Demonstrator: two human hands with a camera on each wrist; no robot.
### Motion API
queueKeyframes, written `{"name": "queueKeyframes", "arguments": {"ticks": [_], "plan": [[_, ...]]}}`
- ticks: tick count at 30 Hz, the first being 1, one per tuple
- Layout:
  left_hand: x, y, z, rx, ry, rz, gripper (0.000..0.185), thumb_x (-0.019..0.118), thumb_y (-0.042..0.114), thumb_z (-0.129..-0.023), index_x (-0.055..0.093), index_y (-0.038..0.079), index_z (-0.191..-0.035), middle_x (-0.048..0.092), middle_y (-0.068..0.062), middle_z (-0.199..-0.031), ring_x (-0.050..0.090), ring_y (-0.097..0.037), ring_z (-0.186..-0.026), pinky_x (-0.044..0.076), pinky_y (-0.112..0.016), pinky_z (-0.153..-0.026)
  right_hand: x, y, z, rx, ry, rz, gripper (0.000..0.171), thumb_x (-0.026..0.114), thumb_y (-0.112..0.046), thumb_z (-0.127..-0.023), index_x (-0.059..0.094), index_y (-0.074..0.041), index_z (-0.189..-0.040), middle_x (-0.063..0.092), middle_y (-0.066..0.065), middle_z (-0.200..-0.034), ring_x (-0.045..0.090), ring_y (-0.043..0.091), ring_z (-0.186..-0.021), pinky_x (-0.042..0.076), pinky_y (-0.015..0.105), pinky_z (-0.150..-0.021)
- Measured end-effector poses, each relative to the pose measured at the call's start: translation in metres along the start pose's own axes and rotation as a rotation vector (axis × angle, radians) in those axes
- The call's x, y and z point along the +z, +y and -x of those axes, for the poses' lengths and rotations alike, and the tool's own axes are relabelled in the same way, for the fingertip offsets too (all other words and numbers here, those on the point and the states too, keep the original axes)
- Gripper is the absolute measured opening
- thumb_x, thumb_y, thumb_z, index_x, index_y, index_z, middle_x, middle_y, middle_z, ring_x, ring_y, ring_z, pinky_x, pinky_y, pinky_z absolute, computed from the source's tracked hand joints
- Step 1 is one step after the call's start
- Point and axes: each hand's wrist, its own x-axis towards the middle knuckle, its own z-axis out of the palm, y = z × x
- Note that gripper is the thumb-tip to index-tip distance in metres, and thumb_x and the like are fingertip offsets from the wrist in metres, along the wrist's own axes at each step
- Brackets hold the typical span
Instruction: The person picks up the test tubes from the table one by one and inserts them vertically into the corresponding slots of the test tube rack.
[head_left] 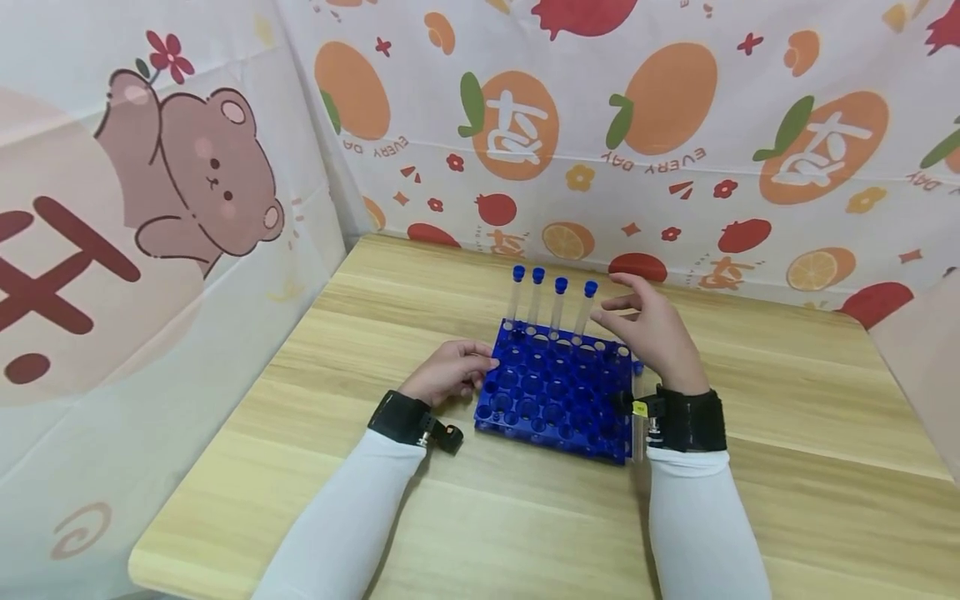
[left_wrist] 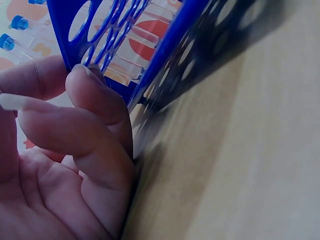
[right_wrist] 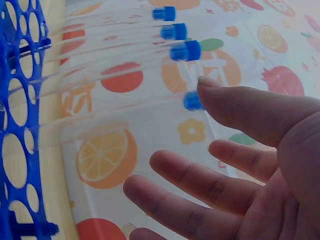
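A blue test tube rack [head_left: 555, 392] with rows of round holes stands on the wooden table. Along its far row, several clear test tubes [head_left: 557, 312] with blue caps [head_left: 561, 285] stand upright. My left hand [head_left: 452, 367] grips the rack's left edge between thumb and fingers; the left wrist view shows its fingertips against the rack's corner [left_wrist: 60, 30]. Beside the rightmost capped tube [head_left: 586, 312] is my right hand [head_left: 652, 329]. In the right wrist view its fingers [right_wrist: 200, 185] are spread and hold nothing, with the thumb close to that tube's cap [right_wrist: 193, 101].
Another blue-capped tube [head_left: 638, 417] lies along the rack's right side, partly hidden by the right wrist camera. Behind the table [head_left: 420, 287] hangs a fruit-print cloth [head_left: 577, 125]; a bear-print cloth [head_left: 202, 192] hangs at the left.
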Motion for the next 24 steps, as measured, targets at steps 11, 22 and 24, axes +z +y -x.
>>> {"name": "queueKeyframes", "arguments": {"ticks": [11, 22, 24], "plan": [[-0.001, 0.001, -0.002, 0.004, -0.002, -0.001, 0.029, 0.064, 0.012, -0.093, 0.059, 0.0, -0.118, 0.059, 0.001, -0.075, 0.052, -0.01, -0.058, 0.041, -0.021, -0.047, -0.022, 0.036, 0.008, 0.075, -0.021, 0.072, 0.069, 0.044, -0.068, -0.093, 0.05, -0.013, -0.136, 0.067, 0.018, -0.097, 0.064, 0.033, -0.086, 0.052, 0.035, -0.07], [-0.003, -0.003, -0.004, 0.0, -0.001, 0.003, 0.027, 0.064, 0.013, -0.093, 0.059, 0.0, -0.116, 0.06, 0.002, -0.075, 0.053, -0.01, -0.058, 0.04, -0.021, -0.047, -0.01, 0.11, 0.006, 0.318, -0.316, -0.029, 0.083, 0.037, -0.07, -0.094, 0.033, -0.003, -0.142, 0.055, 0.012, -0.087, 0.053, 0.023, -0.073, 0.046, 0.031, -0.065], [-0.002, -0.004, -0.004, 0.0, 0.001, 0.008, 0.026, 0.064, 0.013, -0.093, 0.059, 0.0, -0.115, 0.059, 0.001, -0.074, 0.053, -0.01, -0.058, 0.04, -0.02, -0.047, -0.008, 0.114, 0.006, 0.321, -0.316, -0.025, 0.078, 0.039, -0.067, -0.096, 0.034, -0.004, -0.14, 0.056, 0.011, -0.086, 0.053, 0.022, -0.074, 0.043, 0.029, -0.064]]}}
